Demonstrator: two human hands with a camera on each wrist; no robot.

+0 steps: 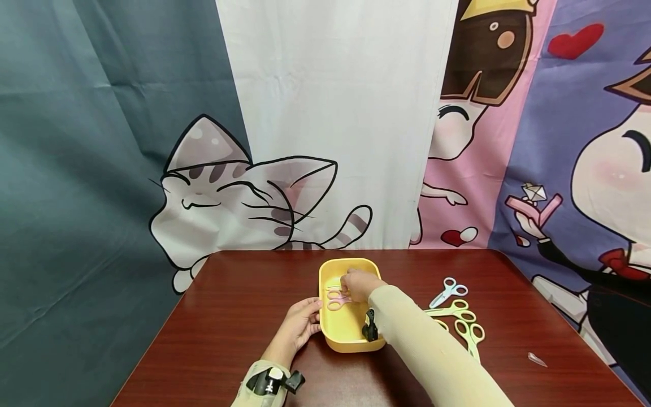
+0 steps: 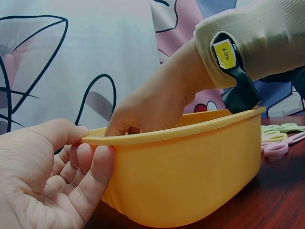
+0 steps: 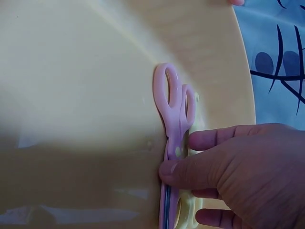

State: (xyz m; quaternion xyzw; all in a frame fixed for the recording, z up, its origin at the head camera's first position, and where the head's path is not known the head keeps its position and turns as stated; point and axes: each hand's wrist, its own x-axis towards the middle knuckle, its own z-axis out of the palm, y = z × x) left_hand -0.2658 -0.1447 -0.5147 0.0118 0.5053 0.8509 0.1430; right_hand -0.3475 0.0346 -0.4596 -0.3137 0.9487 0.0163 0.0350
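Note:
A yellow plastic bin stands on the table, and my left hand grips its left rim. In the left wrist view the thumb lies at the rim of the bin, with the fingers against the outer wall. My right hand reaches down inside it. There it pinches pink scissors near the pivot, as the right wrist view shows, their handle loops pointing away from the hand. Pale yellow-green scissors lie beneath, partly hidden by the fingers of my right hand.
Right of the bin lie blue scissors, green scissors and yellow-green scissors; the right sleeve partly covers this group. Pink scissors show there in the left wrist view. A small clear piece lies farther right. A printed curtain hangs behind.

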